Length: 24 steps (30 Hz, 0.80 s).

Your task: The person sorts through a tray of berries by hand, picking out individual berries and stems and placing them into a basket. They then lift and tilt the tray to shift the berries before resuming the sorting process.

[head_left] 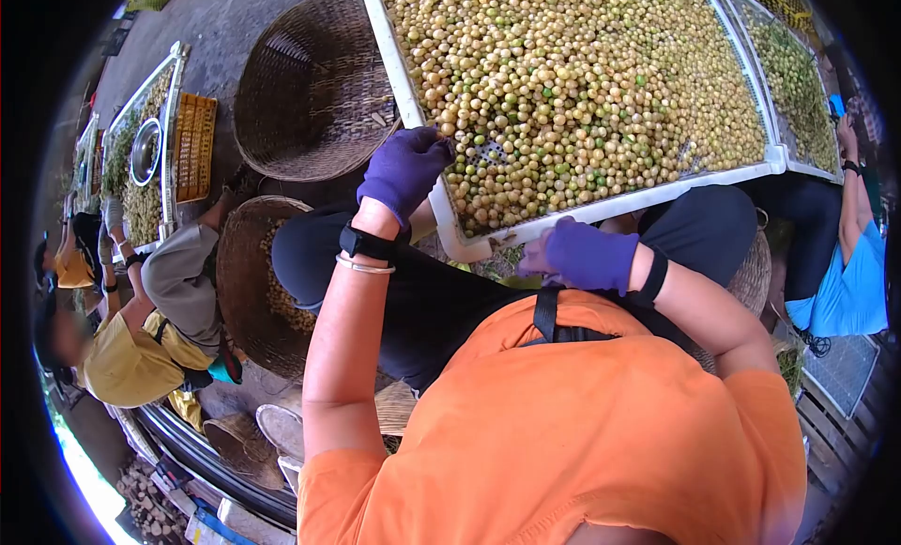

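Observation:
A white-rimmed tray (574, 214) lies in front of me, heaped with small round yellow-green fruits (554, 85) that look like gooseberries. At the tray's left rim is my left hand (404, 172), in a purple glove, its fingers curled closed beside the fruits; whatever they pinch is hidden. My right hand (589, 255), gloved the same way, hangs just below the tray's near rim. Its fingers are bent and pressed together, pointing left, and I cannot make out anything in them. A few stems and leaves (502, 263) show beneath the tray between my knees.
A large woven basket (314, 85) stands left of the tray. Nearer my left knee, another basket (249, 291) holds some fruits. On the left, a person in yellow (136, 362) sits at another tray (169, 184); on the right, a person in blue (849, 282) works at an adjoining tray (793, 85).

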Motion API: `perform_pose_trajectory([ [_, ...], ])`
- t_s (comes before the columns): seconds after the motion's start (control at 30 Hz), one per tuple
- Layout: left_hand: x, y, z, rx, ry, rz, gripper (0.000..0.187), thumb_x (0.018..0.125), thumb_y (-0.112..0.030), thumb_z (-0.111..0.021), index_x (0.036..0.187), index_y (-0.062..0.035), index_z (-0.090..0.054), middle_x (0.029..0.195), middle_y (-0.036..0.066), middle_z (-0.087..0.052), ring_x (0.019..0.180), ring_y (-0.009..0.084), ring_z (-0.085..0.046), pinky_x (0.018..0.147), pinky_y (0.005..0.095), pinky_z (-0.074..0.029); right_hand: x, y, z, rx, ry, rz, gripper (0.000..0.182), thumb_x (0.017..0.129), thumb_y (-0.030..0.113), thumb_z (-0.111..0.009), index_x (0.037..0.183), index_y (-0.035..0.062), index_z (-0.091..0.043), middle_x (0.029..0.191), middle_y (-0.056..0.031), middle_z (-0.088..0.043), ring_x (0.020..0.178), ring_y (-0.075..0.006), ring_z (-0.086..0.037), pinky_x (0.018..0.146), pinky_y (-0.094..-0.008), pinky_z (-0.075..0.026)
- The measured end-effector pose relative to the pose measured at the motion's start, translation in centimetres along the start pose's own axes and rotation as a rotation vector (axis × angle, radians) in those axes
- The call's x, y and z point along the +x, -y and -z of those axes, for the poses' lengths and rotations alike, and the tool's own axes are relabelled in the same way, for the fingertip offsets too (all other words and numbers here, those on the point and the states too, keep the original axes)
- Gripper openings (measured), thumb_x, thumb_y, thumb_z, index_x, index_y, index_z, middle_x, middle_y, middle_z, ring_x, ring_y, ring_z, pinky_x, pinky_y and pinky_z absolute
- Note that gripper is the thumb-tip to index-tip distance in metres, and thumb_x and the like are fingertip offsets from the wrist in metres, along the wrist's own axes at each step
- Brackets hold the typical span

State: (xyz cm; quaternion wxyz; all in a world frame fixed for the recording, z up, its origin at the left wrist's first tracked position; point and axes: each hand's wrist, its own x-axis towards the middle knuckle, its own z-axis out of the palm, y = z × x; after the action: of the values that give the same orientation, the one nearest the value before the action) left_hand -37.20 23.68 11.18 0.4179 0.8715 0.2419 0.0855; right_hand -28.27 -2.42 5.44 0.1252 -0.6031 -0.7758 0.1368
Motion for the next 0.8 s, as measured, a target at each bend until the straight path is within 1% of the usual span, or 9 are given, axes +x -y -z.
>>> perform_pose_trajectory([
  [0.03,-0.2,-0.4,0.2,0.032,-0.003,0.034,0.029,0.085,-0.027,-0.062,0.101,-0.0036,-0.068,0.087,0.017,-0.069,0.078,0.0274,-0.067,0.071,0.0341,-0.050,-0.2,-0.1,-0.1,0.092,-0.031,-0.045,0.016,0.080,0.021,-0.059,0.094,0.0202,-0.066,0.100,0.0018,-0.062,0.087,-0.0196,-0.063,0.071,-0.0363,-0.047],
  [0.13,-0.6,-0.7,0.6,0.132,0.022,0.089,0.029,0.083,-0.028,-0.063,0.102,-0.0067,-0.068,0.092,0.017,-0.068,0.083,0.0289,-0.066,0.074,0.0356,-0.050,0.5,1.0,2.3,-0.053,0.267,-0.188,0.018,0.082,0.021,-0.060,0.100,0.0205,-0.065,0.102,-0.0026,-0.061,0.078,-0.0225,-0.064,0.066,-0.0375,-0.048],
  [0.2,-0.9,-0.2,0.4,0.198,0.077,0.069,0.029,0.082,-0.028,-0.064,0.104,-0.0096,-0.068,0.096,0.017,-0.066,0.088,0.0303,-0.065,0.077,0.0372,-0.050,1.9,1.4,3.3,-0.187,0.144,-0.268,0.018,0.083,0.018,-0.056,0.098,0.0183,-0.065,0.101,-0.0037,-0.063,0.083,-0.0219,-0.064,0.069,-0.0386,-0.049],
  [0.3,-1.4,-0.2,-0.2,0.458,0.050,-0.066,0.027,0.082,-0.025,-0.066,0.102,-0.0067,-0.067,0.090,0.014,-0.066,0.075,0.0206,-0.066,0.070,0.0311,-0.051,4.0,0.1,2.9,-0.246,-0.175,-0.220,0.023,0.081,0.016,-0.056,0.102,0.0179,-0.065,0.103,-0.0029,-0.062,0.089,-0.0217,-0.062,0.074,-0.0367,-0.048],
  [0.33,-1.5,-0.4,-0.3,0.420,0.083,0.044,0.031,0.079,-0.030,-0.067,0.102,-0.0087,-0.067,0.093,0.018,-0.063,0.084,0.0291,-0.065,0.076,0.0356,-0.051,4.8,-0.6,2.4,-0.241,-0.304,-0.173,0.026,0.080,0.016,-0.058,0.105,0.0182,-0.064,0.104,-0.0022,-0.061,0.091,-0.0218,-0.061,0.077,-0.0354,-0.047],
  [0.43,-1.4,-1.0,-0.4,0.557,0.125,0.038,0.032,0.078,-0.030,-0.067,0.103,-0.0096,-0.068,0.094,0.017,-0.064,0.090,0.0312,-0.064,0.080,0.0386,-0.050,7.1,-1.9,1.8,-0.270,-0.189,-0.033,0.028,0.079,0.013,-0.056,0.105,0.0183,-0.064,0.104,-0.0012,-0.061,0.097,-0.0205,-0.059,0.081,-0.0345,-0.045],
  [0.57,-1.6,-1.3,-0.4,0.627,0.122,0.037,0.027,0.079,-0.031,-0.064,0.097,-0.0112,-0.068,0.095,0.017,-0.064,0.092,0.0341,-0.062,0.080,0.0412,-0.049,6.5,-3.2,3.0,-0.406,0.025,-0.144,0.019,0.078,0.012,-0.057,0.094,0.0154,-0.067,0.085,-0.0052,-0.064,0.075,-0.0264,-0.064,0.070,-0.0402,-0.051],
  [0.73,-1.3,-1.0,-1.1,0.647,0.026,0.081,0.023,0.081,-0.030,-0.062,0.094,-0.0112,-0.067,0.097,0.017,-0.063,0.094,0.0350,-0.061,0.080,0.0431,-0.049,8.0,-4.3,2.5,-0.168,-0.366,-0.167,0.005,0.078,0.012,-0.058,0.078,0.0107,-0.063,0.082,-0.0098,-0.064,0.073,-0.0279,-0.065,0.063,-0.0405,-0.049],
  [0.8,-1.7,-1.3,-0.9,0.672,0.030,0.083,0.023,0.082,-0.029,-0.062,0.093,-0.0103,-0.066,0.095,0.017,-0.064,0.092,0.0346,-0.062,0.079,0.0428,-0.049,9.5,-4.6,1.0,-0.209,-0.301,-0.166,0.010,0.078,0.015,-0.058,0.085,0.0134,-0.065,0.084,-0.0058,-0.062,0.077,-0.0259,-0.064,0.065,-0.0394,-0.049],
])
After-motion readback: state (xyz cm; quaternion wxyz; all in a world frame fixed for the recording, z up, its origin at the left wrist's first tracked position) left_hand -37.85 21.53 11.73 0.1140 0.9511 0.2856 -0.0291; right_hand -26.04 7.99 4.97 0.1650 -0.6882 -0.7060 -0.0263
